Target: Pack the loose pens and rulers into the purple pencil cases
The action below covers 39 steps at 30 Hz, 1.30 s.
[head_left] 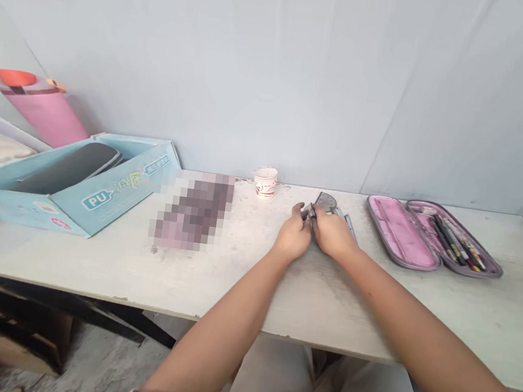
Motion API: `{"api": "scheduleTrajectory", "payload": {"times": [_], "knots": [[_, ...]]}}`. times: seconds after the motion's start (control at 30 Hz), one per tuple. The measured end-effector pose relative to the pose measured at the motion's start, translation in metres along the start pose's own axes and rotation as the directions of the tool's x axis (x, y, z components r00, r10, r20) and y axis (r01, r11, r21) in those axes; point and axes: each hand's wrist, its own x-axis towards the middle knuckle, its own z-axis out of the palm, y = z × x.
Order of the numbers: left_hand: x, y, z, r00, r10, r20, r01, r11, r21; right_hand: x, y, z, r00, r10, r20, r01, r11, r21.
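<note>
My left hand and my right hand meet near the back of the white table. Between their fingers is a small dark metal instrument, partly hidden, and both hands appear to grip it. Just beyond my right hand lies a grey protractor, with a metal ruler along its right side. To the right, an open pink-lined pencil case holds several pens in its far half.
A small paper cup stands at the back edge. To the left are a pixelated, unreadable item and a pale blue cardboard box. A pink roll leans behind the box. A wall backs the table.
</note>
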Motion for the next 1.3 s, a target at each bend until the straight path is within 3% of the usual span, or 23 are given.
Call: {"api": "scheduleTrajectory", "payload": {"times": [0.1, 0.2, 0.3, 0.4, 0.5, 0.6, 0.67, 0.77, 1.0, 1.13, 1.3], "knots": [[-0.007, 0.016, 0.017, 0.966, 0.245, 0.084, -0.248, 0.969, 0.022, -0.011, 0.031, -0.009, 0.983, 0.092, -0.158, -0.059, 0.978, 0.202], [-0.004, 0.045, 0.045, 0.891, 0.424, 0.162, -0.436, 0.899, 0.042, -0.025, 0.070, -0.023, 0.901, 0.202, -0.384, -0.013, 0.897, 0.442], [0.006, 0.075, 0.079, 0.847, 0.492, 0.201, -0.509, 0.860, 0.040, -0.038, 0.106, -0.031, 0.791, 0.330, -0.516, 0.016, 0.831, 0.556], [0.017, 0.095, 0.109, 0.836, 0.495, 0.237, -0.523, 0.850, 0.068, -0.045, 0.135, -0.029, 0.716, 0.417, -0.560, -0.004, 0.804, 0.594], [0.026, 0.100, 0.129, 0.831, 0.461, 0.313, -0.523, 0.838, 0.156, -0.044, 0.155, -0.021, 0.711, 0.459, -0.533, -0.092, 0.812, 0.577], [0.030, 0.095, 0.137, 0.835, 0.369, 0.408, -0.509, 0.799, 0.319, -0.040, 0.164, -0.014, 0.790, 0.465, -0.400, -0.238, 0.834, 0.498], [0.030, 0.092, 0.138, 0.850, 0.289, 0.441, -0.483, 0.761, 0.433, -0.040, 0.164, -0.010, 0.837, 0.448, -0.315, -0.317, 0.865, 0.388], [0.029, 0.091, 0.137, 0.864, 0.228, 0.448, -0.460, 0.719, 0.521, -0.042, 0.160, -0.008, 0.862, 0.417, -0.289, -0.350, 0.901, 0.257], [0.026, 0.091, 0.128, 0.861, 0.281, 0.425, -0.473, 0.750, 0.462, -0.049, 0.164, -0.005, 0.910, 0.312, -0.273, -0.286, 0.949, 0.132], [0.038, 0.075, 0.098, 0.905, 0.310, 0.291, -0.408, 0.828, 0.385, -0.050, 0.167, -0.005, 0.890, 0.327, -0.319, -0.295, 0.944, 0.146], [0.078, 0.036, 0.046, 0.983, 0.106, 0.150, -0.155, 0.917, 0.368, -0.029, 0.140, -0.010, 0.948, 0.174, -0.267, -0.146, 0.982, 0.122]]}}
